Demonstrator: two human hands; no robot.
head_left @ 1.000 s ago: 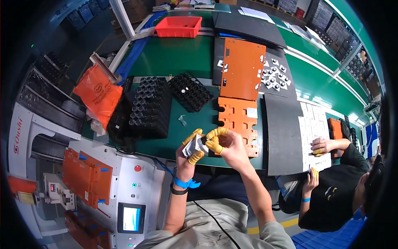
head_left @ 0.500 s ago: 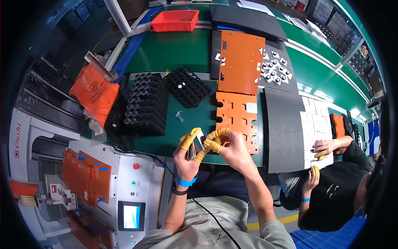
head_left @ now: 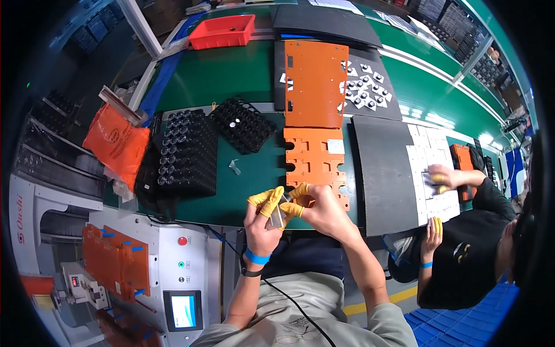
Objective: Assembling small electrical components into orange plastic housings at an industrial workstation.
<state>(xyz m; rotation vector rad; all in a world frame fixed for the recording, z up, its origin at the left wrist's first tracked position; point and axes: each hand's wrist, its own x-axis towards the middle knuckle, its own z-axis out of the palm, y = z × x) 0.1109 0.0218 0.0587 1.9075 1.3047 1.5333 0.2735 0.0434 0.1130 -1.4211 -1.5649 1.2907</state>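
Observation:
My left hand (head_left: 263, 218), in yellow finger cots, is closed on a small flat rectangular piece (head_left: 277, 220) with a pale, shiny surface. Its exact kind I cannot make out. My right hand (head_left: 317, 209), also in yellow finger cots, pinches at the upper end of the same piece; my fingers partly hide it. Both hands are above the front edge of the green table. Just beyond my right hand lies an orange fixture plate (head_left: 315, 157) with notched sides, hinged or butted against a flat orange plate (head_left: 316, 84).
Stacked black trays of round lenses (head_left: 188, 153) stand left, beside a black tray (head_left: 243, 124) and a clear scrap (head_left: 234, 166). White squares with black centres (head_left: 367, 87) lie behind. A red bin (head_left: 222, 32) is far left. At right, a co-worker's hand (head_left: 444, 178) is over white sheets.
The view has shifted, so the table's things sit further left. My fingers have turned the piece so it shows more of its face. The co-worker's far hand has moved and is blurred.

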